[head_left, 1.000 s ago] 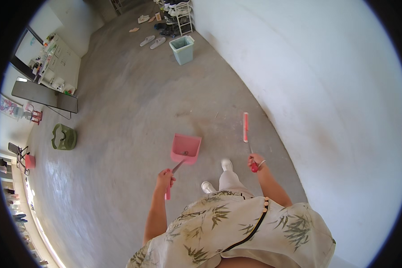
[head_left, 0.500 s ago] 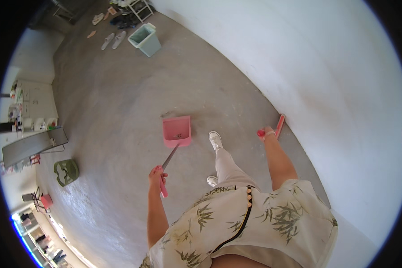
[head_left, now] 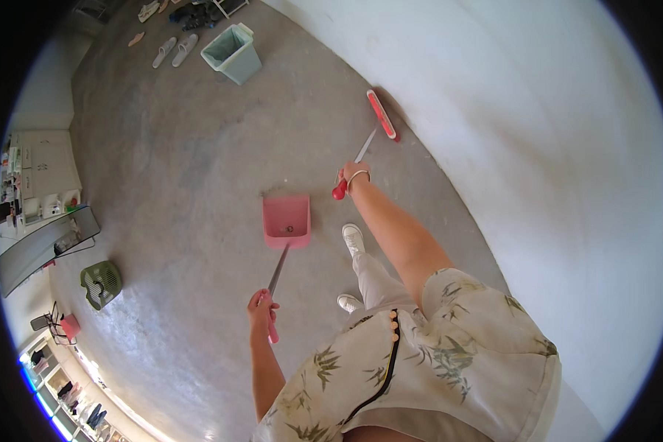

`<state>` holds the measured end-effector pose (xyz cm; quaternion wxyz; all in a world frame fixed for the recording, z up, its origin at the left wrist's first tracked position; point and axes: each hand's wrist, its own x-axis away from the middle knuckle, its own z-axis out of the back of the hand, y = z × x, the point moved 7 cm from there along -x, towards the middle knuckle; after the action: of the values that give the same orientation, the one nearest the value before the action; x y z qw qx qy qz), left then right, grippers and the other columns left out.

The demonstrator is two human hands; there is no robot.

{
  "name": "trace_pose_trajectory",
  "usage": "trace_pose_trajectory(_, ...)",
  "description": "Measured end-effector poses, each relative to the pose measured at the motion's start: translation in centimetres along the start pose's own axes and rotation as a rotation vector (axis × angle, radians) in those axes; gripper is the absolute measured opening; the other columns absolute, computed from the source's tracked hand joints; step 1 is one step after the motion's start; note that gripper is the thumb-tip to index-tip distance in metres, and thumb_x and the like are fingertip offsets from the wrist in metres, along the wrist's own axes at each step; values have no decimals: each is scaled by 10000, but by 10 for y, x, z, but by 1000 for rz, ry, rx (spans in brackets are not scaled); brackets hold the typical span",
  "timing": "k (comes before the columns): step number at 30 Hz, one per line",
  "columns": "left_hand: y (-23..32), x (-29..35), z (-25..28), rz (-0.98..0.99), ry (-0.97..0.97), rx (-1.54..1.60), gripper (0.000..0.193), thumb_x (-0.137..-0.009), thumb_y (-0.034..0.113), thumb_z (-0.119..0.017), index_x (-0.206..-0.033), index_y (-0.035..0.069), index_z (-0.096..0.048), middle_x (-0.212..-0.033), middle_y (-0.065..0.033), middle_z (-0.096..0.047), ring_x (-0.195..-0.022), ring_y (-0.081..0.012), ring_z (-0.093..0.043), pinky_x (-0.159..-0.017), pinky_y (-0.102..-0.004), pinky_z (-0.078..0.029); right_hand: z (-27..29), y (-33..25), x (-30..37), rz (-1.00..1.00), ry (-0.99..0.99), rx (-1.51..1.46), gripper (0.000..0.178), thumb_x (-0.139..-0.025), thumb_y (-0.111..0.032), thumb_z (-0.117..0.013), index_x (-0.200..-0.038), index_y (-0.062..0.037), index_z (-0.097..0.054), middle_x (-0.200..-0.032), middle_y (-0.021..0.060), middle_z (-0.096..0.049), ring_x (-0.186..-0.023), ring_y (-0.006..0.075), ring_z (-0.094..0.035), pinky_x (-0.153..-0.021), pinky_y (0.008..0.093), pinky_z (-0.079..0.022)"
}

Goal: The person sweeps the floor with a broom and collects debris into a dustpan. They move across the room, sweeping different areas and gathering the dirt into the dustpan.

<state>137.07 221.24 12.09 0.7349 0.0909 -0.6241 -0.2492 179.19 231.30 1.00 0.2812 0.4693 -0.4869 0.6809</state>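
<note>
Nearer than the pink dustpan [head_left: 274, 214], the left hand [head_left: 260, 307] is clamped on its handle [head_left: 274, 330]; best keep its lip flush with the floor [head_left: 162, 147]. Beyond and right of the dustpan, the right hand [head_left: 354, 177] grips the red broom [head_left: 382, 116], head beside the wall [head_left: 508, 147]; short, low strokes toward the dustpan should scatter least.

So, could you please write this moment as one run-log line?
left hand: holds dustpan, debris inside | right hand: holds broom near wall | bin: upright, beyond dustpan

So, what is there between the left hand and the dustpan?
In the head view, a grey shaft runs from the left hand to the dustpan.
</note>
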Motion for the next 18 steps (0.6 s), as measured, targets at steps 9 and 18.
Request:
trace_pose_trajectory(9, 20, -15, -14, 32, -31, -5, 287, -733, 28, -503, -1013, 65, -549, -616, -96, -564, -351, -93, -410, -317, -230, -315, -36, -29, -68, 216, -252, 1025, 94, -747, -1, -409, -834, -21, -439, -530, 94, -458, -408, 196, -462, -337, 328, -371)
trace_pose_trajectory(18, 17, -5, -12, 76, 26, -24, 330, -703, 6, -486, -1024, 53, -546, -627, -105, -573, -339, -93, -398, -316, -228, -308, -29, -22, -19, 531, -209, 761, 194, -753, 10, -442, -897, -93, -363, -519, 60, -432, -386, 181, -426, -321, 322, -327)
